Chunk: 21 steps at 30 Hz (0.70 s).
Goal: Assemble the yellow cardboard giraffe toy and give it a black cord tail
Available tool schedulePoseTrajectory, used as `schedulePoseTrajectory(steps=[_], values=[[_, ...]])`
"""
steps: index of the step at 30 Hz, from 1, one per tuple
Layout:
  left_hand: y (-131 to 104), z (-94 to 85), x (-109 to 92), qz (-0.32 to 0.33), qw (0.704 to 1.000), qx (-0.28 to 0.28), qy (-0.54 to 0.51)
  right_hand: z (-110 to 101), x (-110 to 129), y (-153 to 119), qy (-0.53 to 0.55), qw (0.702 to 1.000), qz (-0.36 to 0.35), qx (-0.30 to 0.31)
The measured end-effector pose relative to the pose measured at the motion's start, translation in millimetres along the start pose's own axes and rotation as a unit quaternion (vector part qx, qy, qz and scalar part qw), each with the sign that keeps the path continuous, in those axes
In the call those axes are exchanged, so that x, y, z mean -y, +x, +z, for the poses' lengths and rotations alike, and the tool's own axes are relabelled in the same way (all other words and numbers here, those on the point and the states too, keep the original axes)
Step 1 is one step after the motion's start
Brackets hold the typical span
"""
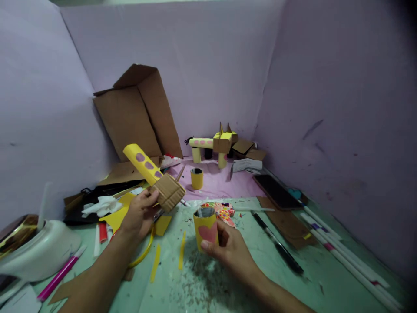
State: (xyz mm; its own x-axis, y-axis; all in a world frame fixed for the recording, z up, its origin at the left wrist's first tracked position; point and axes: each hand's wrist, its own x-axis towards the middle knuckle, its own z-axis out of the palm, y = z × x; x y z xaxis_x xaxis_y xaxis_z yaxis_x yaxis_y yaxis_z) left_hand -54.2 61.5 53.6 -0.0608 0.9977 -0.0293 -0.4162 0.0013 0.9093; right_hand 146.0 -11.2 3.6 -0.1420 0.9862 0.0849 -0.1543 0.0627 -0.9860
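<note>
We grip a cardboard block with a spotted tube in our left hand and a heart-marked cup in our right hand, between yellow strips and a black pen, while another cup stands before a spotted model.

Smooth, matt yellow paper wraps the cup at lower centre and the tube left of centre; the block at its end is brown corrugated cardboard, ribbed. Matt cardboard forms the box at upper left. The white container at lower left looks like smooth plastic, its gold top glossy. The tissue nearby is rumpled, soft-looking paper.
</note>
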Motion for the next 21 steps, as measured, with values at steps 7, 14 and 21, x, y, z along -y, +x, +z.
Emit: schedulePoseTrajectory(steps=[7, 14, 21], values=[[-13, 30.1, -33, -0.068, 0.992, -0.029, -0.107, 2, 3, -2, -0.001, 1.0, -0.022, 0.005], [-11, 32.3, -23, -0.074, 0.989, 0.003, -0.126, -1, 15, -6, -0.018, 0.999, -0.03, -0.003], [-20, 33.1, -10, -0.082, 0.986, 0.013, -0.148, -3, 16, -8, 0.044, 0.997, -0.06, 0.004]])
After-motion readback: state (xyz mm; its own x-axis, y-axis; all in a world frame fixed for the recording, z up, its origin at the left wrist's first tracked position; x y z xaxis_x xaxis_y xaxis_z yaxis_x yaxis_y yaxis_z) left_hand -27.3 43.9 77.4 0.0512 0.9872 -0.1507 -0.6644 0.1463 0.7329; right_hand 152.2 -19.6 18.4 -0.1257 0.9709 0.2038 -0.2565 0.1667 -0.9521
